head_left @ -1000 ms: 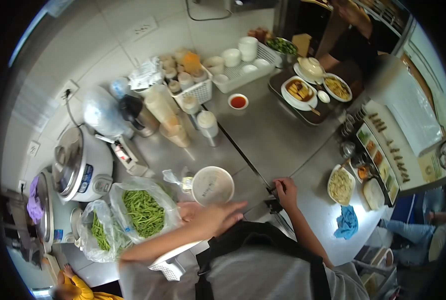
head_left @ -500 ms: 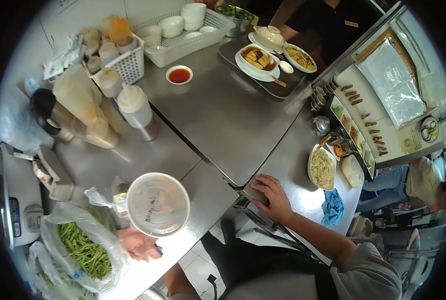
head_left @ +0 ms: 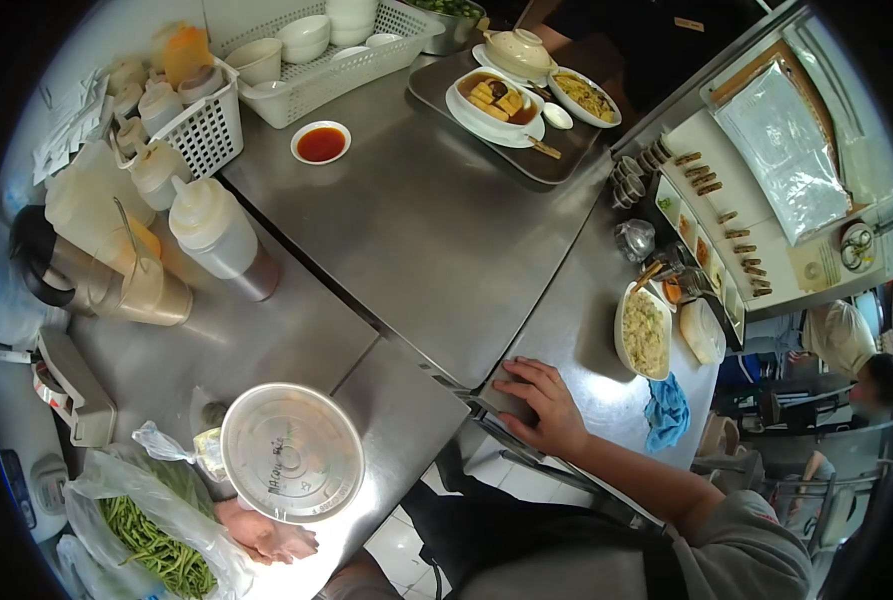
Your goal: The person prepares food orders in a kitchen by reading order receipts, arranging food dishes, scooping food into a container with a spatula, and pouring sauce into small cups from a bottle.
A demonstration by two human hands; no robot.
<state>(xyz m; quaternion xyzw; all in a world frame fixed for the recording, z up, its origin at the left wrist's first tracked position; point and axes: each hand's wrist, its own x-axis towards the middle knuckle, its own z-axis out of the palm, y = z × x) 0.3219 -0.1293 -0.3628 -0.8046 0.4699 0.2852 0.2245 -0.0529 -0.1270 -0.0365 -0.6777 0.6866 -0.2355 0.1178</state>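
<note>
My right hand [head_left: 541,408] rests palm down with its fingers out at the corner where the steel counters [head_left: 436,290] meet. Nothing is in it. My left hand is out of sight; only part of that arm shows at the bottom edge. A round tub with a clear lid [head_left: 291,453] and black handwriting stands on the left counter. Beside it lie a crumpled pink thing [head_left: 266,532], perhaps a cloth, and an open plastic bag of green beans [head_left: 151,540]. Right of my hand are a bowl of rice-like food [head_left: 643,335] and a blue cloth [head_left: 667,412].
Squeeze bottles [head_left: 221,240] and a jug [head_left: 136,280] stand at left. A dish of red sauce [head_left: 321,144] sits near a basket of white bowls [head_left: 336,70]. At the back, a dark tray [head_left: 436,90] holds dishes. A person in black stands behind it.
The view has shifted, so the left counter's things appear farther left, the tub and beans lower. My right hand stays at the counter corner. Less of my left arm shows.
</note>
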